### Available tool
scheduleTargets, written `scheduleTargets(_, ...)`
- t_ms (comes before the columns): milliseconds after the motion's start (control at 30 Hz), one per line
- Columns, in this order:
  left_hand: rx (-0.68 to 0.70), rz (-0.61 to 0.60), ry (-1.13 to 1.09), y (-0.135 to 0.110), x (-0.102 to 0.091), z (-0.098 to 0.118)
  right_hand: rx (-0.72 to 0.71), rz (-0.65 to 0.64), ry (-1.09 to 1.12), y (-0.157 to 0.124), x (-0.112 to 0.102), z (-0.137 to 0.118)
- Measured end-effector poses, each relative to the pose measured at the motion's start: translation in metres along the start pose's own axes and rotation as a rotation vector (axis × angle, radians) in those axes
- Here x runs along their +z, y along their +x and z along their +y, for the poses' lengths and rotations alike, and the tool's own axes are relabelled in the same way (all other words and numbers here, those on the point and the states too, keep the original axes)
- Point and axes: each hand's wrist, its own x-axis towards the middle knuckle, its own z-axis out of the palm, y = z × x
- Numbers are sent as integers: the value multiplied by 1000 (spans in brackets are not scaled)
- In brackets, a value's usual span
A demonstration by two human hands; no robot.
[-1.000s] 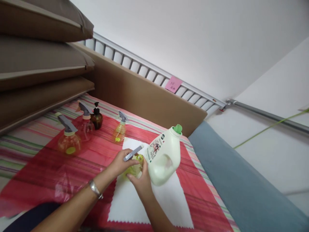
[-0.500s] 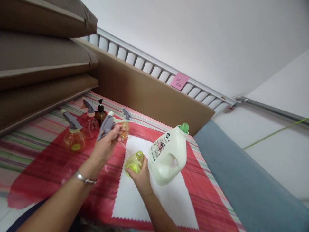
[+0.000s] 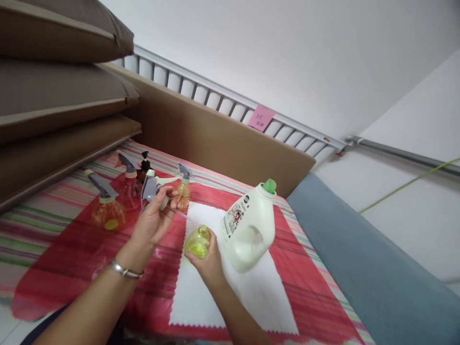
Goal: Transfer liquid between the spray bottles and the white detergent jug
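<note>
Between its fingers my left hand pinches a grey and pale green trigger sprayer head, whose thin dip tube points down and right. My right hand is wrapped around a yellow see-through spray bottle, its neck bare and some liquid inside. Beneath that bottle lies a white cloth with a zigzag edge. Close to my right hand stands a large pale green jug with a green cap and a printed label.
An orange spray bottle, a pink spray bottle, a dark pump bottle and a yellow spray bottle stand beyond my left hand. Brown cushions are stacked at left. A brown board borders the back.
The sprayer head has turned in my left hand, and its spout now points more to the right. My right hand still holds the bottle in about the same place. The view has shifted slightly.
</note>
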Motion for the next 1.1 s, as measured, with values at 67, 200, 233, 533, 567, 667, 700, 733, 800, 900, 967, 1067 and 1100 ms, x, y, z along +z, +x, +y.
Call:
scheduleTargets(67,-7,-26,48,-2,1,-6,-12,-10,-5,0,0,1)
scheduleTargets(200,25,-66,252,-9,0,-24,-35,-38,-30,1,0,0)
scheduleTargets(233,20,-75,329,-11,0,-29,-46,-52,-44,2,0,-2)
scheduleTargets(533,-160,-156,714,-20,-4,-44,-94,-210,-206,18,-15,-48)
scheduleTargets(567,-168,-160,715,-19,-4,-43,-83,-228,-222,18,-18,-53)
scheduleTargets(667,-189,-211,697,-18,-4,-39,-47,-283,-263,16,-26,-69)
scheduleTargets(700,-195,-239,689,-18,-5,-37,-32,-301,-276,15,-28,-73)
scheduleTargets(733,-202,-266,684,-18,-6,-36,-18,-316,-287,14,-31,-78)
scheduleTargets(800,-230,-307,676,-18,-8,-35,-5,-343,-288,12,-36,-87)
scheduleTargets(900,-287,-359,648,-18,-11,-34,-6,-379,-248,11,-44,-97)
scheduleTargets(967,-298,-389,616,-17,-11,-34,6,-405,-215,12,-49,-102)
scheduleTargets(1067,-295,-392,556,-16,-9,-34,46,-426,-163,13,-54,-105)
scheduleTargets(1100,-295,-386,539,-16,-9,-35,61,-429,-145,13,-55,-105)
